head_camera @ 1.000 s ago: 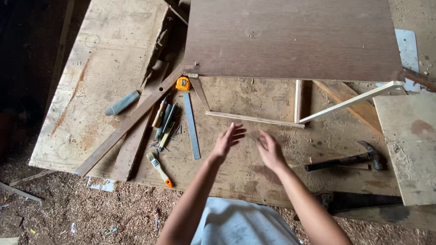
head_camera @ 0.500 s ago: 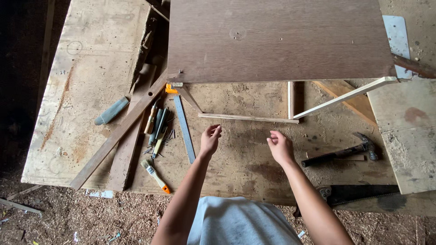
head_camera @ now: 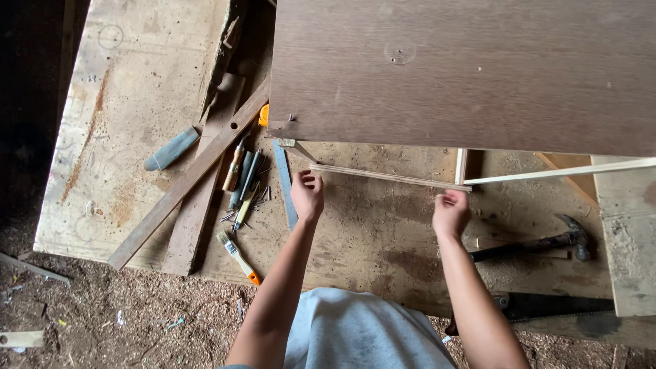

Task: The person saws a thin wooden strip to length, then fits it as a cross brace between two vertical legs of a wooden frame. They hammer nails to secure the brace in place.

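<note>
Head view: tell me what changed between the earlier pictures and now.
Both hands moved forward, away from the body, to the thin wooden strip under the brown board. The left hand went from flat and spread to curled, fingers at the strip; the right hand likewise curled up near the strip's right end. Whether either has a firm grip is unclear. The hammer, brush, ruler and saw stayed put.

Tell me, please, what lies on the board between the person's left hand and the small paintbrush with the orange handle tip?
In the head view, a grey metal ruler lies between the left hand and the paintbrush, running lengthwise just left of the wrist; otherwise the board is bare there.
</note>
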